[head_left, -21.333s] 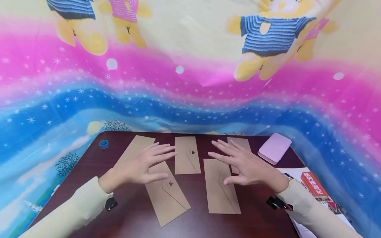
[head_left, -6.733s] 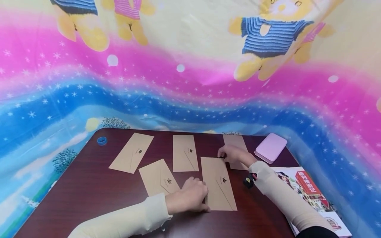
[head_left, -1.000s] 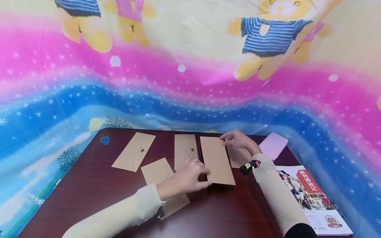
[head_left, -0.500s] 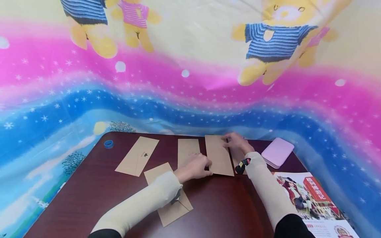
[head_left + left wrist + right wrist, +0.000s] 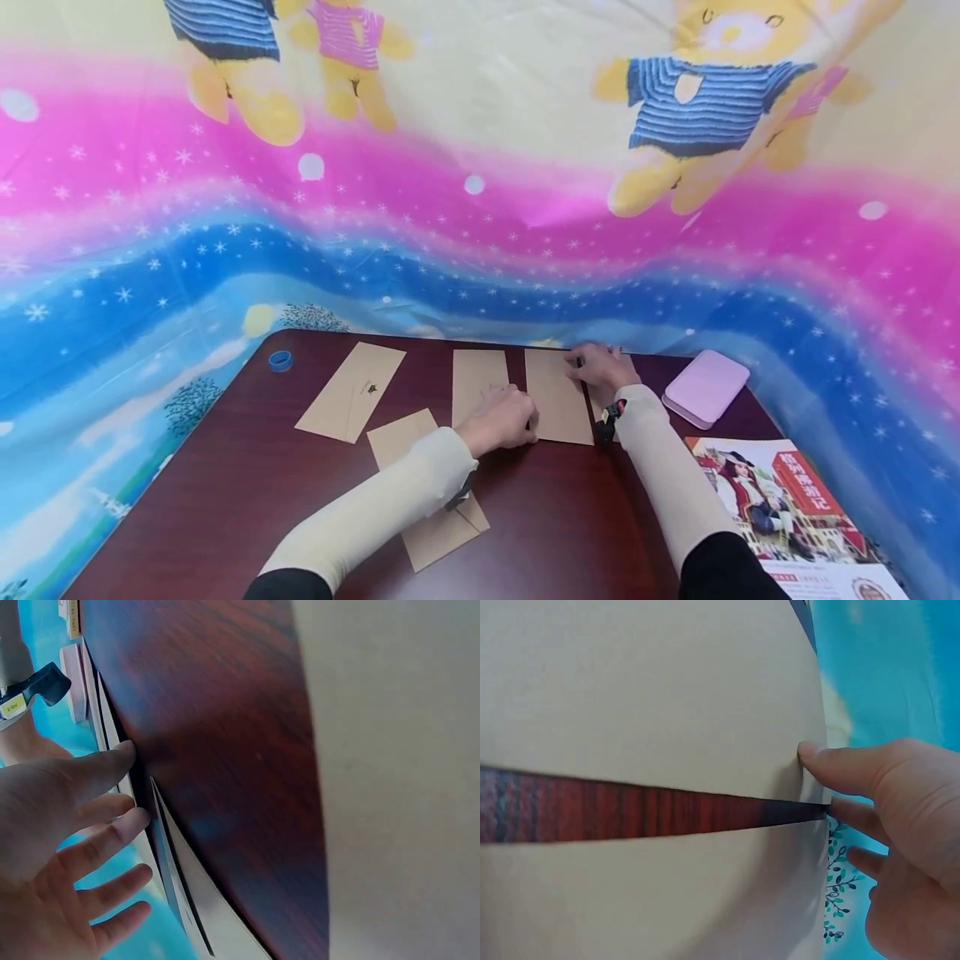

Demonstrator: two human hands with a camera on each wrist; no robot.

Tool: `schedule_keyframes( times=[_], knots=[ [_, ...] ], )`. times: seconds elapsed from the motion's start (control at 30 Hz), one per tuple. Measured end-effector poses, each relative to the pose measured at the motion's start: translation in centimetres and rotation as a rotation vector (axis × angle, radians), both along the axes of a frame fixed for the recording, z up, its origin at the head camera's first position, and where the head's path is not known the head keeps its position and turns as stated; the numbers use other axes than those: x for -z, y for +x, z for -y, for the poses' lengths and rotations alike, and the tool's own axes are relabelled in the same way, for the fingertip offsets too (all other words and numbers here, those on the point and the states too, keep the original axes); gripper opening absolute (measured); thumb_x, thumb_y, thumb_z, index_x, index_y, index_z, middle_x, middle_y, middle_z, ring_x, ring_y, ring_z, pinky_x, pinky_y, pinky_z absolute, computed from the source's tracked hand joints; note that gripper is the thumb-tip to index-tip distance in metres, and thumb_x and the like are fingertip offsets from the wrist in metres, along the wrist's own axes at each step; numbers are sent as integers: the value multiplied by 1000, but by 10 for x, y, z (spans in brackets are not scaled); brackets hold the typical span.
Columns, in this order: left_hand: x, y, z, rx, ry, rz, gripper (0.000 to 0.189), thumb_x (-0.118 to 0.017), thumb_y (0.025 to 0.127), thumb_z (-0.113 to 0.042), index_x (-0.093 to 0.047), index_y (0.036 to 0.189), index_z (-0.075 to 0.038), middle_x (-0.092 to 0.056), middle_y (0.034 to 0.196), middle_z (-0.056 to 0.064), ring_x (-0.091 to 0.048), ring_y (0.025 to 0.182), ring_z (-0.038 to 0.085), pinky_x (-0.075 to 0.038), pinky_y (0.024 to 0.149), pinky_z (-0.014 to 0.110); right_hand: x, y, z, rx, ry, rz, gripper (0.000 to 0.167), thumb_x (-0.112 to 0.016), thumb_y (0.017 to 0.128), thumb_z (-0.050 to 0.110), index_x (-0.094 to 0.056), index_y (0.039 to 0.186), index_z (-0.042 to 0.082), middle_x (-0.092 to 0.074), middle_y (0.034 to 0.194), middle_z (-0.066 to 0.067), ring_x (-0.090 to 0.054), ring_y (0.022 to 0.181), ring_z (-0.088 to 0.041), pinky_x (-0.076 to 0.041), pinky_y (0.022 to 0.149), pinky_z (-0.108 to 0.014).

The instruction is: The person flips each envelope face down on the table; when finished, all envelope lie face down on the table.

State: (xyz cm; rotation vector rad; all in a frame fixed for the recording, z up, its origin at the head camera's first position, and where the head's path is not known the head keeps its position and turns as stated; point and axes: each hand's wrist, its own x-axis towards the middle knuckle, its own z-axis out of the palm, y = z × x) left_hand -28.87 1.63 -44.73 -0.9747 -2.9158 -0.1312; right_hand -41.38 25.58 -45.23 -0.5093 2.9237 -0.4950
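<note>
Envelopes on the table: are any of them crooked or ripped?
Two look crooked: the leftmost envelope and the nearest envelope, partly hidden by the left sleeve, slant opposite ways. The envelope behind the left hand looks straighter. I see no rips.

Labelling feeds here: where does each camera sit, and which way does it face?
Head: worn on the head, looking forward and down at the table; left hand, right hand, sleeves show.
Left wrist: on that wrist, looking across the table; both hands show.
Right wrist: on that wrist, facing the held envelope; right hand shows.
Shared: head and right wrist both show that envelope.
</note>
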Motion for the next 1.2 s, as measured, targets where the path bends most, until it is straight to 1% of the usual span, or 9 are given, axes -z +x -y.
schedule_keyframes(
  times=[0.23,0.43,0.57,0.7,0.77,0.87,0.93,1.1,1.2],
  knots=[
    [-1,-2,-4,42,18,38,15,-76,92,-30,-80,77,-30,-71,76,-15,-58,69,11,-43,68,29,2,0,-1,-8,-5,13,45,-64,102,28,-60,145,12,-49,158,-14,-34,149,-46,-7,116,-77],
    [-2,-8,-2,73,19,75,18,-73,94,-25,-77,77,-26,-66,76,-13,-57,72,10,-45,72,27,0,1,-1,-12,40,16,46,-61,104,30,-59,146,12,-49,158,-14,-33,150,-46,-7,117,-77],
    [0,-7,-1,48,8,55,16,-75,94,-32,-77,78,-28,-70,81,-12,-61,75,13,-46,73,30,1,-2,0,-15,64,20,47,-60,104,32,-57,147,12,-46,160,-14,-32,151,-45,-8,118,-76],
    [1,-5,5,31,3,43,17,-74,94,-41,-76,83,-28,-70,93,-8,-63,88,16,-47,84,36,1,-2,4,-18,47,-9,46,-62,103,29,-59,146,11,-49,158,-14,-37,148,-45,-9,116,-77],
    [2,-4,14,17,10,46,19,-73,93,-45,-78,95,-27,-70,101,-5,-64,97,18,-48,90,38,0,-1,15,-36,14,-13,45,-64,102,26,-60,144,9,-53,154,-15,-44,144,-44,-14,117,-75],
    [4,-1,32,-21,31,54,37,-72,93,-48,-77,119,-22,-70,116,0,-63,111,20,-48,101,37,-3,1,35,-72,-19,-2,43,-66,100,28,-64,139,10,-63,145,-12,-54,137,-40,-16,117,-72],
    [4,3,46,-61,50,63,49,-73,91,-49,-72,131,-20,-70,123,2,-63,118,21,-50,102,37,-6,3,50,-103,-46,25,42,-66,101,29,-65,138,11,-64,143,-11,-56,136,-37,-15,119,-70],
    [2,12,77,-183,71,81,59,-76,87,-53,-69,135,-19,-68,127,2,-64,117,25,-54,94,44,-14,8,82,-144,-105,59,43,-64,102,31,-63,140,12,-58,149,-14,-52,139,-39,-12,122,-68],
    [1,15,87,-218,94,107,62,-77,85,-56,-69,132,-16,-67,126,6,-62,110,28,-51,91,45,-15,8,95,-139,-94,33,43,-66,101,31,-63,140,13,-58,149,-14,-49,141,-39,-15,121,-68]
  ],
)
